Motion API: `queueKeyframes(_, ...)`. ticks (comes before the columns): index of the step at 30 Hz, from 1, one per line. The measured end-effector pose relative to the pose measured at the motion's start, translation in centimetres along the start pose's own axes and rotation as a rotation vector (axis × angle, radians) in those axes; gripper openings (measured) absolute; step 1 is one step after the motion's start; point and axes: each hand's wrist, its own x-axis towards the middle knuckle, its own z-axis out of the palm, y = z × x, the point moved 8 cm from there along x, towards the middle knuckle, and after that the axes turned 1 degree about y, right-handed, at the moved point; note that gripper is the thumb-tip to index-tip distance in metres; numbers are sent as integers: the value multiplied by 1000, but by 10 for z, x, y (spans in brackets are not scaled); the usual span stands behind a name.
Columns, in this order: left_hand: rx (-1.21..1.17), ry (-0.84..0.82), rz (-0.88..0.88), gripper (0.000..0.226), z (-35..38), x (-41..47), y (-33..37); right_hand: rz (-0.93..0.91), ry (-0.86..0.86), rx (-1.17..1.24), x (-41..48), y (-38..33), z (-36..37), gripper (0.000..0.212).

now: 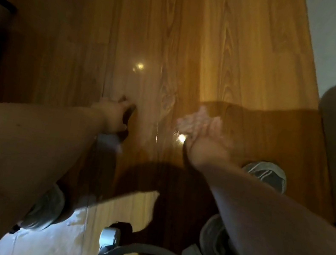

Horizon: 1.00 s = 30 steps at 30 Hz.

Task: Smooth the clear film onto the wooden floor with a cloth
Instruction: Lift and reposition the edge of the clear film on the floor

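Wooden floor under shiny clear film; right hand grips a bunched pale cloth, left hand rests on the film, fingers too blurry to tell.

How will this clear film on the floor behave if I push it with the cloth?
Likely thin and floppy: the clear film lies flat with wood grain showing through. Its glossy glare suggests the cloth should glide. A crease-like line beside the cloth hints it wrinkles easily.
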Motion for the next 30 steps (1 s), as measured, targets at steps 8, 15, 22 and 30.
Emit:
queueKeyframes(8,-116,90,-197,101,17,-7,-94,-35,220,205,40,-36,-30,56)
queueKeyframes(15,-90,49,-263,101,40,-26,-155,-890,-114,-22,-70,-201,66,56)
queueKeyframes(22,-148,83,-214,90,21,-22,-155,-286,64,33,35,-108,-22,56)
queueKeyframes(30,-135,15,-295,97,31,-28,-189,-166,140,247,2,-125,-6,52)
